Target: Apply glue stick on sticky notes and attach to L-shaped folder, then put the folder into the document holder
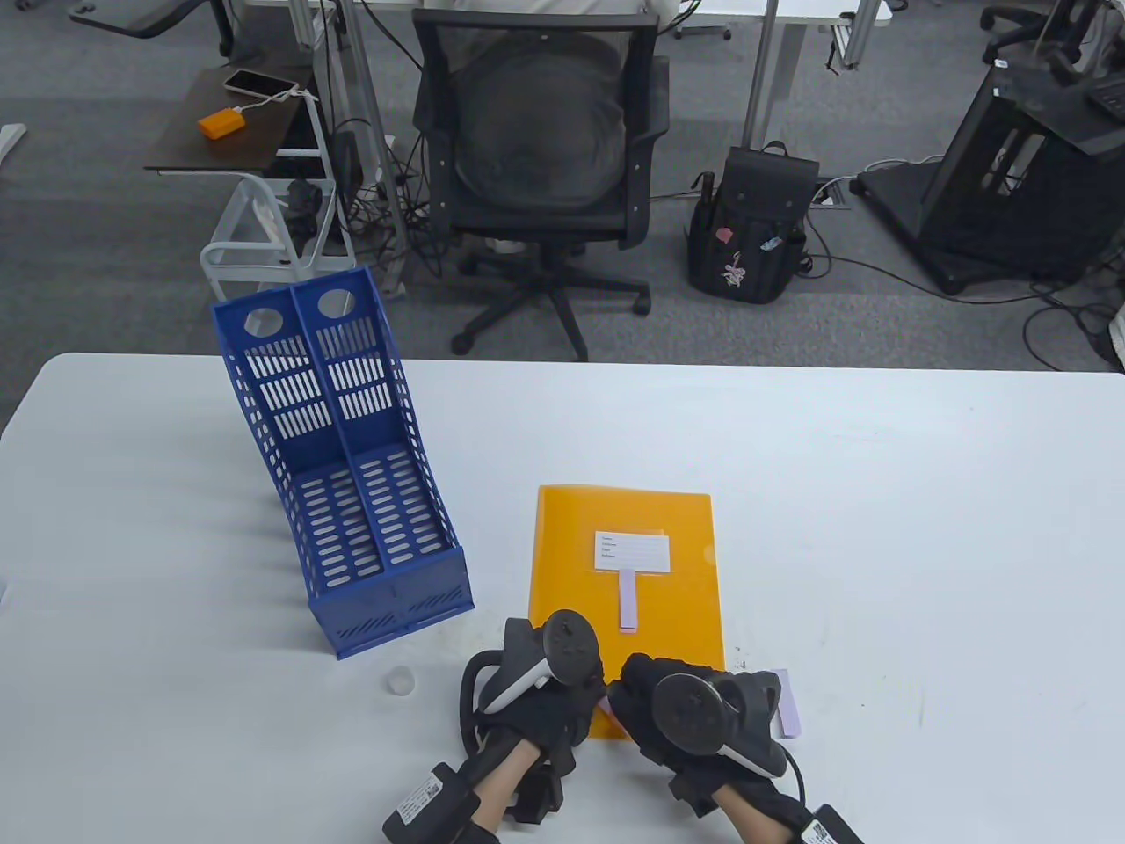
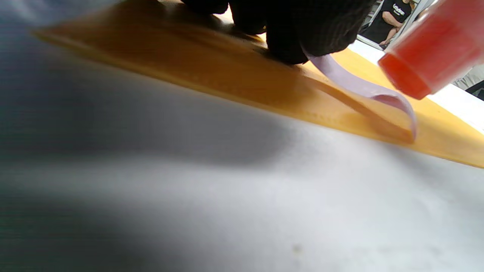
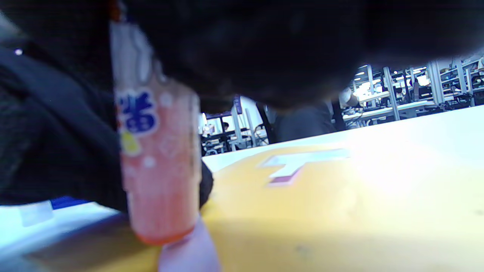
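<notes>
An orange L-shaped folder (image 1: 626, 563) lies flat mid-table, bearing a white label and one lilac sticky note (image 1: 629, 600) below it. Both hands meet at its near edge. My left hand (image 1: 562, 703) holds one end of a second lilac sticky note (image 2: 363, 88), which arches over the folder (image 2: 211, 68) with its far end touching it. My right hand (image 1: 650, 703) grips a pink-orange glue stick (image 3: 159, 166) upright, its tip down on that note (image 3: 189, 253). The blue document holder (image 1: 352, 492) stands left of the folder, two slots open.
The glue stick's clear cap (image 1: 400, 680) lies on the table left of my left hand. A lilac pad of sticky notes (image 1: 788, 703) peeks out right of my right hand. Beyond the table's far edge stand an office chair (image 1: 536, 167) and a backpack.
</notes>
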`<action>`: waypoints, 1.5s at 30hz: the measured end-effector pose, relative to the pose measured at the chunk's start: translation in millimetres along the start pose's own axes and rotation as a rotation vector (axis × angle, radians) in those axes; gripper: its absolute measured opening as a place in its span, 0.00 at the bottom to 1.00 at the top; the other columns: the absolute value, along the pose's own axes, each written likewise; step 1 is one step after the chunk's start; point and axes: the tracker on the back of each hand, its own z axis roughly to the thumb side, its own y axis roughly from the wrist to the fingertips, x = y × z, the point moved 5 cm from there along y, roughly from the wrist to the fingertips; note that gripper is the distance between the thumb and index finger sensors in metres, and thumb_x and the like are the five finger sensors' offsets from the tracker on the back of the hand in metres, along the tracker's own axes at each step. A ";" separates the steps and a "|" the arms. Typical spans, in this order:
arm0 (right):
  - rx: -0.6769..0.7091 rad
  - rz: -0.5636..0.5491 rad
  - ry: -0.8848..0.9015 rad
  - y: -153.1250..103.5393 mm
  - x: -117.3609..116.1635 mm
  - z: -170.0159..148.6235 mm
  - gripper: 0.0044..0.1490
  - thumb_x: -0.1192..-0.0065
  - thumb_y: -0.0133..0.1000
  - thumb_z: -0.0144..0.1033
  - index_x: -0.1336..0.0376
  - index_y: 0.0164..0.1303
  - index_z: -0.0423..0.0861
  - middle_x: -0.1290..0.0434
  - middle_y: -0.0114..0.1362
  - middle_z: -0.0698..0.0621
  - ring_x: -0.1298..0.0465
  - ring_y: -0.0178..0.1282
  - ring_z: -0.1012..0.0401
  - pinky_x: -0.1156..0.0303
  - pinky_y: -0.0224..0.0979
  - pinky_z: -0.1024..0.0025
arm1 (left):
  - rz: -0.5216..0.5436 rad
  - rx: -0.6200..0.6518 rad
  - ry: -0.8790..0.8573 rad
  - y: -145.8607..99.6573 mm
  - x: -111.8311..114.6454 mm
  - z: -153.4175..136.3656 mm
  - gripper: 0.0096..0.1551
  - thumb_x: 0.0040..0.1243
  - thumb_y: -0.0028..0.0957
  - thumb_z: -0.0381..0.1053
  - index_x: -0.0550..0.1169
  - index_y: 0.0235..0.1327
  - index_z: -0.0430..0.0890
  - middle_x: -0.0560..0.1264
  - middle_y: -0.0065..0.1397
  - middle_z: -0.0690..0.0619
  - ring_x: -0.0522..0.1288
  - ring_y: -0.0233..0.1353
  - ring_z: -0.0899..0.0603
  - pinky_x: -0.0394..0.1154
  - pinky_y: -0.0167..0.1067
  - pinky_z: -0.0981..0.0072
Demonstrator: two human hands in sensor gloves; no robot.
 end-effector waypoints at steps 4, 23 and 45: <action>-0.017 0.022 -0.061 1.9 -6.0 1.9 0.24 0.31 0.54 0.52 0.22 0.42 0.44 0.19 0.26 0.50 0.18 0.18 0.63 0.19 0.26 0.63 | 0.009 0.001 0.010 -0.4 0.2 0.8 0.21 0.57 0.55 0.54 0.75 0.59 0.50 0.57 0.82 0.53 0.52 0.83 0.41 0.51 0.76 0.37; -0.112 0.087 -0.081 -1.6 7.5 -15.5 0.24 0.29 0.52 0.53 0.21 0.37 0.43 0.19 0.22 0.52 0.19 0.15 0.64 0.19 0.25 0.63 | 0.003 -0.021 0.038 -0.3 1.0 4.1 0.21 0.57 0.55 0.54 0.74 0.59 0.49 0.56 0.82 0.52 0.52 0.83 0.40 0.51 0.76 0.36; -0.097 0.155 -0.050 2.4 -5.7 -17.0 0.27 0.30 0.53 0.54 0.22 0.42 0.42 0.18 0.26 0.50 0.18 0.18 0.62 0.19 0.28 0.62 | 0.010 -0.019 0.042 -0.7 1.4 4.1 0.21 0.57 0.55 0.54 0.74 0.59 0.49 0.56 0.82 0.53 0.52 0.83 0.40 0.52 0.76 0.37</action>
